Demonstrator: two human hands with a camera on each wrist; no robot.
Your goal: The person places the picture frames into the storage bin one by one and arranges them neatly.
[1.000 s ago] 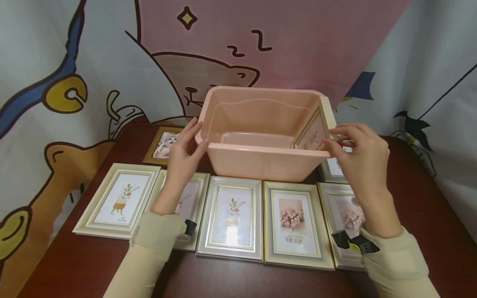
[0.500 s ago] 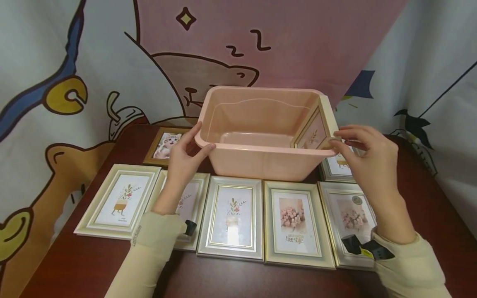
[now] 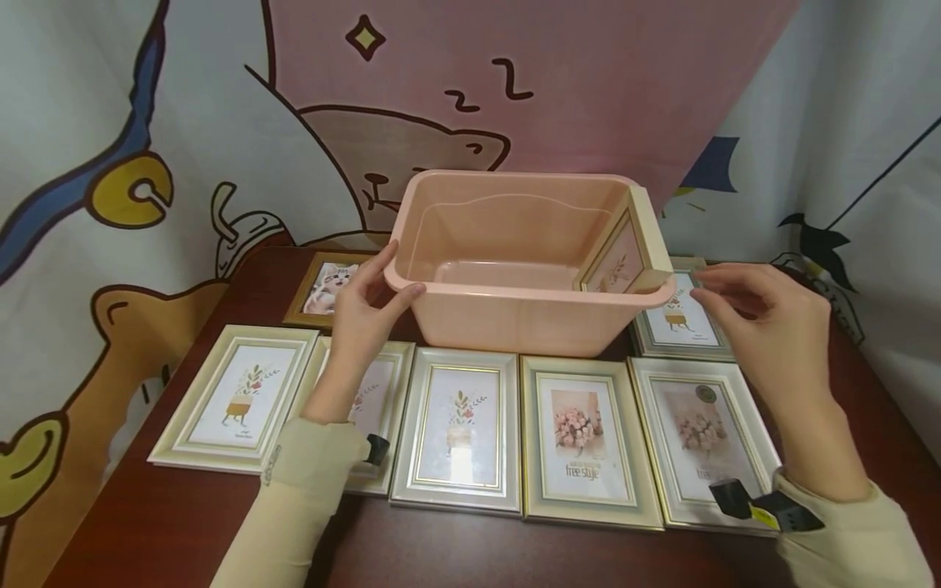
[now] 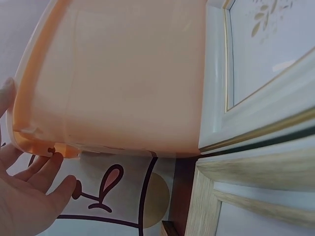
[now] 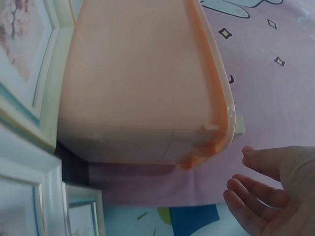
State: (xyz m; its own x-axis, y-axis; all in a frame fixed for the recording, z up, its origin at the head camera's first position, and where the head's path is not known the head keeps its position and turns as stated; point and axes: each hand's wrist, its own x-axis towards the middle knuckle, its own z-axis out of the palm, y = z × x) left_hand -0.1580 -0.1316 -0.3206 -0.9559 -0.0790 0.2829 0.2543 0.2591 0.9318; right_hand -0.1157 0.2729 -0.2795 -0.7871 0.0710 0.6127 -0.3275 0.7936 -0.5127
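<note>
A pink plastic bin [image 3: 515, 320] stands at the middle of the table. Its left front corner is held by my left hand [image 3: 359, 322], with the thumb at the front rim and the fingers along the left side; the left wrist view shows the same fingers [image 4: 47, 169] at the rim. Inside the bin a picture frame [image 3: 648, 237] leans upright against the right wall, its top edge showing above the rim. My right hand [image 3: 782, 335] hovers just right of the bin, apart from it, fingers loosely bent and holding nothing, as the right wrist view confirms.
Several picture frames lie face up in front of the bin, among them a silver one [image 3: 456, 490] and a cream one [image 3: 532, 490]. A brown frame [image 3: 296, 304] lies behind my left hand, another frame [image 3: 680, 349] right of the bin. A cartoon-printed cloth [image 3: 588, 90] hangs behind.
My right hand has let go of the frame at the bin's right wall and moved right and slightly toward me. The left hand has stayed at the bin's corner.
</note>
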